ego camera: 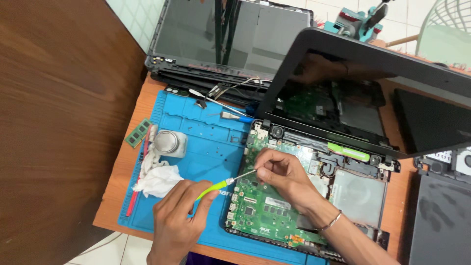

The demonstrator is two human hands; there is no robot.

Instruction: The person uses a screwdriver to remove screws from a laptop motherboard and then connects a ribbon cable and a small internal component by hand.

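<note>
Head view: left hand (179, 216) grips a lime-handled screwdriver (223, 184), right hand (282, 174) pinching its shaft over the green laptop motherboard (260, 208); best kept upright, pressed gently

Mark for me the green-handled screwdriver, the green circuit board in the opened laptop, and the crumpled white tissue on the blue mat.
green-handled screwdriver (214, 188): head view, on its green handle.
green circuit board (260, 211): head view, bare lower-left area.
crumpled white tissue (159, 180): head view, middle of the wad.

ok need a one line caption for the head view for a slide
Left hand holds a green-handled screwdriver, right hand steadying its tip over an opened laptop's green motherboard.
</note>
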